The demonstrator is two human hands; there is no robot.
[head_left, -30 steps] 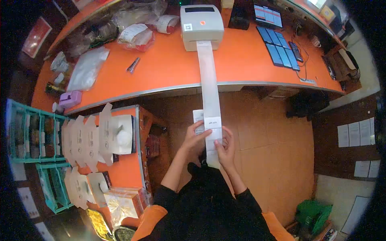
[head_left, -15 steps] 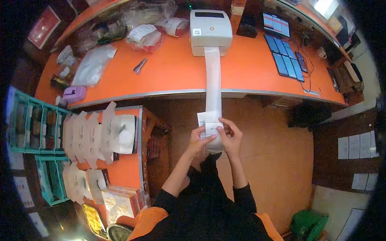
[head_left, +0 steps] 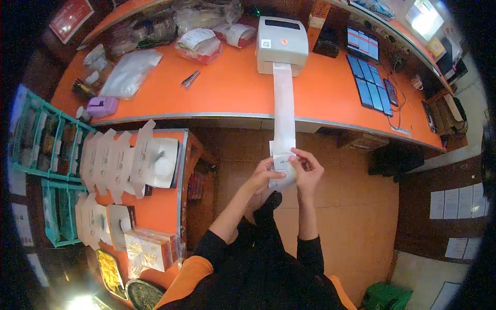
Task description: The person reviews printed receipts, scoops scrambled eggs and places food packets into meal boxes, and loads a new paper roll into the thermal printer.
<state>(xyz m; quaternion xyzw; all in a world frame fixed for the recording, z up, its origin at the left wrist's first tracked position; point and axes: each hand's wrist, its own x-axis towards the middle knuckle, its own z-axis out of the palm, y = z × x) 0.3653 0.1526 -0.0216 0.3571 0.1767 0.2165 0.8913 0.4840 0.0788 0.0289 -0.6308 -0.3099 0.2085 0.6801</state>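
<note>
A long white paper strip (head_left: 283, 108) runs from the slot of the white label printer (head_left: 282, 45) over the table's front edge and down to both hands. My left hand (head_left: 263, 176) pinches the strip's lower part from the left, thumb on top. From the right, my right hand (head_left: 307, 169) grips the same part between thumb and fingers. Small dark print shows on the piece between them. Behind the strip, near my left fingers, is another printed white paper, partly hidden. The strip's lowest end curls beneath the hands.
On the orange table (head_left: 232, 93) are scissors (head_left: 190, 79), plastic bags (head_left: 132, 72), a purple device (head_left: 102, 106) and several phones (head_left: 370, 85). Opened white boxes (head_left: 119, 163) stand on the left side table, with teal baskets (head_left: 45, 137) beyond. A green bag (head_left: 386, 297) lies at lower right.
The camera view has shifted, so the printer and table appear further right. My right hand has moved up along the strip, and the lower end now curls under the hands.
</note>
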